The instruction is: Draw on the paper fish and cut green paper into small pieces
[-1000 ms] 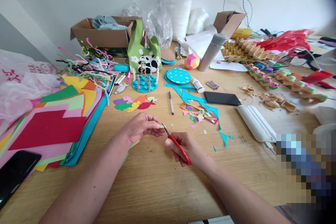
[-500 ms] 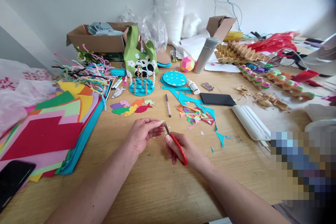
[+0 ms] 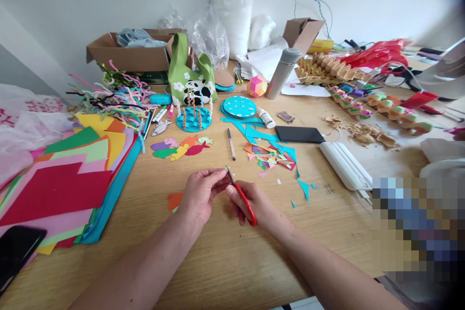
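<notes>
My right hand (image 3: 244, 198) is closed round red-handled scissors (image 3: 248, 207), whose blades point up and away from me. Between the thumb and fingers of my left hand (image 3: 201, 191) is a small pale green paper piece (image 3: 227, 168), mostly hidden, right at the scissor tips. An orange piece of paper (image 3: 175, 200) lies partly behind my left hand. Beyond the hands rest colourful paper fish (image 3: 181, 148) in a cluster and a pen (image 3: 231, 144). To their right is a heap of paper scraps (image 3: 271, 157), with blue offcuts (image 3: 259, 134) behind.
At left lie stacked coloured sheets (image 3: 54, 189) and a black phone (image 3: 22, 252). A blue disc with twisted posts (image 3: 194, 121), a panda bag (image 3: 192, 82) and a grey flask (image 3: 284, 75) stand farther back. A white power bank (image 3: 345, 164) and a black slab (image 3: 300, 134) lie right.
My left hand has shifted slightly right and turned, uncovering the orange paper beside it. Both hands keep their hold, with the scissor tips still at the green paper. The view has shifted slightly.
</notes>
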`<move>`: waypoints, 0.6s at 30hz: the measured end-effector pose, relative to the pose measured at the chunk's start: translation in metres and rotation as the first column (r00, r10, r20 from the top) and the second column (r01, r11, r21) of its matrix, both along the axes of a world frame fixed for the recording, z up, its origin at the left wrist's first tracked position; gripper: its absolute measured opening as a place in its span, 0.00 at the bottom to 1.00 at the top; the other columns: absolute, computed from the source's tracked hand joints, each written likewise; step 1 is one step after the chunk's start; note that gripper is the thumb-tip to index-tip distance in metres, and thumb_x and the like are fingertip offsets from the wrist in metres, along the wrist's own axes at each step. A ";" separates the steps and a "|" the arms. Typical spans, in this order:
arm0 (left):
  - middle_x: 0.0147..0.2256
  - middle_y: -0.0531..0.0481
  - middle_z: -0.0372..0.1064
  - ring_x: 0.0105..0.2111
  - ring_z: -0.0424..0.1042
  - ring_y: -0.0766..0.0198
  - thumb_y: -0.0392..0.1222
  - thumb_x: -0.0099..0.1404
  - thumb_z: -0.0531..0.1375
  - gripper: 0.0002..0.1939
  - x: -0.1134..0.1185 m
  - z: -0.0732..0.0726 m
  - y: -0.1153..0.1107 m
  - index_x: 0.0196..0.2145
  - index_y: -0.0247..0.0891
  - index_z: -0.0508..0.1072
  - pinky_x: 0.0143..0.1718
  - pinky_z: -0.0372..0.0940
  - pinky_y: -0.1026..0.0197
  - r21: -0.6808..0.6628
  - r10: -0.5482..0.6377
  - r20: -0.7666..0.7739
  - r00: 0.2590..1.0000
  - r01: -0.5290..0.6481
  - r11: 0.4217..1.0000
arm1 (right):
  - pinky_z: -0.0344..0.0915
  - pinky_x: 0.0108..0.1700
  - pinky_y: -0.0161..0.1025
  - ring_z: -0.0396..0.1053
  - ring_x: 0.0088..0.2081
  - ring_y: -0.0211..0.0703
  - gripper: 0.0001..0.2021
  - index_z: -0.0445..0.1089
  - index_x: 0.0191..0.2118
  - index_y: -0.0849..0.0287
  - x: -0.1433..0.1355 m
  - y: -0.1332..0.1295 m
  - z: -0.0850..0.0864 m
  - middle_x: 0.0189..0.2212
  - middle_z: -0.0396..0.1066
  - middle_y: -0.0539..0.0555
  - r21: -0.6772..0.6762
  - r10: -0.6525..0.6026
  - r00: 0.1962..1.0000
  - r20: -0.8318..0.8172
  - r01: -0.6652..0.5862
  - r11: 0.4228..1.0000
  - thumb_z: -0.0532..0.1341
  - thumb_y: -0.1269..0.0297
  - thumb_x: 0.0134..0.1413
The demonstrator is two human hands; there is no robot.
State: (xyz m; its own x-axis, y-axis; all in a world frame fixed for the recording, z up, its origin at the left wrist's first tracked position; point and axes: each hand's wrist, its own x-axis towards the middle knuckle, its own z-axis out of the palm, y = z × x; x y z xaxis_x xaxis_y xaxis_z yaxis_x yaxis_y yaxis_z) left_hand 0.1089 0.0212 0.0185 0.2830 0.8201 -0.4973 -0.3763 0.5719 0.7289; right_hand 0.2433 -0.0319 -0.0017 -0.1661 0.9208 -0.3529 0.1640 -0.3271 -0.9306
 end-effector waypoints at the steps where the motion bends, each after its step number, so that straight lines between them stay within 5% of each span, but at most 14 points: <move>1: 0.28 0.45 0.77 0.30 0.74 0.64 0.37 0.44 0.71 0.11 0.000 0.000 -0.001 0.27 0.32 0.78 0.36 0.67 0.63 0.001 0.006 0.001 1.000 -0.006 1.000 | 0.54 0.14 0.29 0.61 0.13 0.33 0.25 0.59 0.28 0.58 0.000 0.000 0.000 0.16 0.65 0.46 0.003 0.000 1.000 -0.001 0.000 1.000 0.56 0.37 0.53; 18: 0.27 0.44 0.76 0.29 0.74 0.63 0.38 0.42 0.71 0.11 0.003 0.002 -0.002 0.25 0.30 0.78 0.32 0.66 0.63 0.007 0.041 0.018 0.999 -0.041 0.999 | 0.52 0.13 0.29 0.60 0.12 0.33 0.26 0.61 0.29 0.58 -0.002 0.000 0.006 0.14 0.63 0.45 -0.020 -0.011 0.998 0.058 0.012 1.000 0.56 0.36 0.52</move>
